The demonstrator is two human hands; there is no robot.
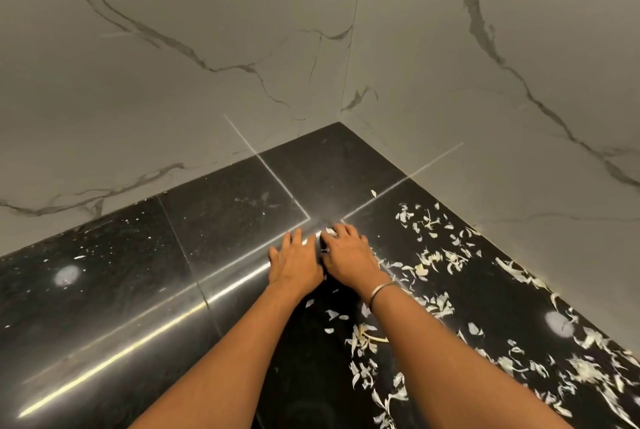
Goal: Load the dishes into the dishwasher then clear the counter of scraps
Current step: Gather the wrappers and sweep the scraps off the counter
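In the corner of the black desk (221,217), where two marble-look wall panels (194,47) meet, I have both hands side by side and touching. The left hand (294,264) lies flat, fingers straight on the stone. The right hand (348,255), with a thin metal bangle (381,291) at its wrist, is arched, fingers bent over a small clump of peelings (330,231); I cannot tell whether it actually pinches the clump or only covers it. The rest of the scraps (431,260) lie strewn over the right half of the desk, out along the right-hand wall and down toward the near edge. They look like pale, papery skins, thin, curled and flaky. I judge them nearly weightless, limp and apt to slide or flutter, so picking them up singly would be slow. Raking them into a heap with a flat palm and lifting the heap between cupped hands seems the better hold. The desk is polished, speckled dark stone with pale joints (277,182) and a hard, glossy sheen, so the flakes should sweep easily. No dishes or dishwasher show here.
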